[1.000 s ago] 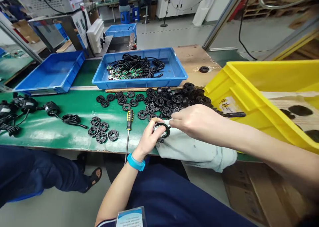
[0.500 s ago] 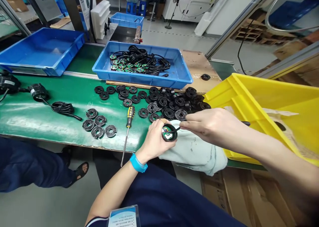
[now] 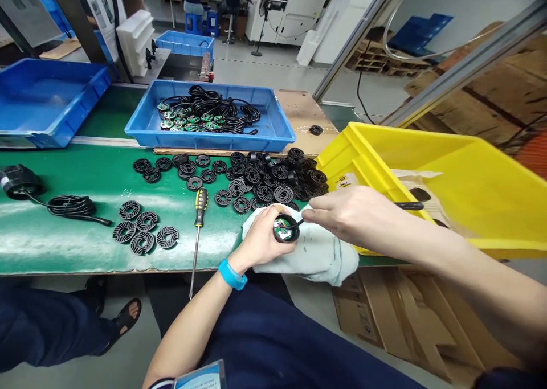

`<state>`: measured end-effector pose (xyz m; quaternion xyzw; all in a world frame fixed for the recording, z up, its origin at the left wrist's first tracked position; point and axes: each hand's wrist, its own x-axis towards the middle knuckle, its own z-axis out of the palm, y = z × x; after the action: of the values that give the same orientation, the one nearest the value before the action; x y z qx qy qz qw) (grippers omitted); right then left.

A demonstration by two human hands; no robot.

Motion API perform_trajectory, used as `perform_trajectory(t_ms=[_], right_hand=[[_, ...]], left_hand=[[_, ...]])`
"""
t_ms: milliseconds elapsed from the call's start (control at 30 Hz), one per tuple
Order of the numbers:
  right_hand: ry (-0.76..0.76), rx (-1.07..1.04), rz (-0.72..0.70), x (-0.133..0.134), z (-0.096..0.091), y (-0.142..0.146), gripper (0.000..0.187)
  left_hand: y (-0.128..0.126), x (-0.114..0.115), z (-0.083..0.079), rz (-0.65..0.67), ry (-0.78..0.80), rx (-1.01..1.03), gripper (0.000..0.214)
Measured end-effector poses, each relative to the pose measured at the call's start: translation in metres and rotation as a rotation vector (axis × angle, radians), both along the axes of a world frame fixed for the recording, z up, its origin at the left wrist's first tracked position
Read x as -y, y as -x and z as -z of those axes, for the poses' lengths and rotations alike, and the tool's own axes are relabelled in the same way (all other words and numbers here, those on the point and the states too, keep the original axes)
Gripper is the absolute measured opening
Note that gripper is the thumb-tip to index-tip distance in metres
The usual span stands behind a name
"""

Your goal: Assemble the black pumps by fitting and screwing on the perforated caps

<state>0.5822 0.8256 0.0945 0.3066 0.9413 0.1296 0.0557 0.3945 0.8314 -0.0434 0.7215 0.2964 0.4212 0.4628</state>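
My left hand [image 3: 265,236] is wrapped round a small round black housing [image 3: 294,234], tilted so its open side faces up. Inside it a green circuit board [image 3: 282,227] with coloured wires shows. My right hand [image 3: 342,213] pinches a thin black cable [image 3: 298,224] that reaches into the housing. A black rod-like end [image 3: 409,205] sticks out beyond my right wrist; whether it belongs to the cable I cannot tell. Both hands are above a pale cloth [image 3: 318,258]. A black and yellow screwdriver [image 3: 200,207] lies left of my left hand.
Slotted black discs [image 3: 273,178] are heaped behind my hands, with several more [image 3: 143,242] at the left. A blue tray [image 3: 205,141] of cabled boards stands behind them. A yellow bin [image 3: 448,150] is at the right. A coiled cable [image 3: 72,207] lies on the left; a person's leg [image 3: 47,326] is below.
The view has swung right, so the bench things appear further left. Both hands keep their hold on the housing and cable. More of the black rod-like end shows behind my right wrist.
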Motion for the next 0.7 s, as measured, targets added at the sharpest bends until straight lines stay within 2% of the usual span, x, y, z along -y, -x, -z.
perform_trajectory(t_ms=[100,233,367,467,567,633,700], right_hand=[[0.003,0.013,0.019,0.001,0.007,-0.003,0.037],[0.003,0.008,0.034,0.002,0.010,-0.005,0.037],[-0.026,-0.009,0.036,0.000,0.013,-0.006,0.035],[-0.038,-0.028,0.019,-0.002,0.016,-0.005,0.031],[-0.031,-0.044,0.024,-0.003,0.019,-0.005,0.029],[-0.027,-0.066,0.036,-0.004,0.022,-0.007,0.029],[0.008,-0.083,0.025,-0.006,0.024,-0.010,0.030]], left_hand=[[0.001,-0.005,0.001,0.070,0.015,-0.014,0.047],[0.005,-0.008,-0.001,0.102,0.015,-0.025,0.051],[0.007,-0.004,-0.002,0.063,-0.025,-0.083,0.074],[0.014,0.006,-0.011,0.000,-0.093,-0.118,0.091],[0.032,0.020,-0.023,-0.095,-0.201,-0.168,0.092],[0.055,0.029,-0.029,-0.240,-0.270,-0.266,0.074],[0.088,0.035,-0.031,-0.468,-0.326,-0.420,0.048]])
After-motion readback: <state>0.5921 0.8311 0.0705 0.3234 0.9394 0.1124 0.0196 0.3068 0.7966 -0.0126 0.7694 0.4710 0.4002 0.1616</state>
